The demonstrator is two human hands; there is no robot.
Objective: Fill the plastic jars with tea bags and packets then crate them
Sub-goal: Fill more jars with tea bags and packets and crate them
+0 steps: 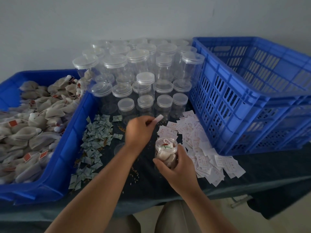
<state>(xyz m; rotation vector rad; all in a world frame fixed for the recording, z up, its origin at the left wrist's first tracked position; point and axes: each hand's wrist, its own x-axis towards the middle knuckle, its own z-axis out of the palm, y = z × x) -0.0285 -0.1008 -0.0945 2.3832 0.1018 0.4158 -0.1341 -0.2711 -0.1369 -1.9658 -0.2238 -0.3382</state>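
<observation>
The open plastic jar [165, 149] stands upright on the worktop [260, 169], near its front edge, with its long axis vertical and its mouth facing up. It is partly filled with tea bags. The right hand [176, 169] grips its lower half, fingers curled round it. Just behind and left of the jar, the left hand [138, 130] pinches a blurred white packet [158, 118] in closed fingers.

A clear lid [118, 147] lies flat beside the left wrist. Left of it is a pile of grey-green packets [96, 137], and right of the jar lies a spread of white printed packets [202, 152]. Lidded empty jars [145, 78] crowd the back. A blue tray [70, 132] of loose tea bags [33, 118] sits far left and a blue slotted crate [235, 98] far right. Dark cloth covers the worktop, which stands against a pale wall [151, 17].
</observation>
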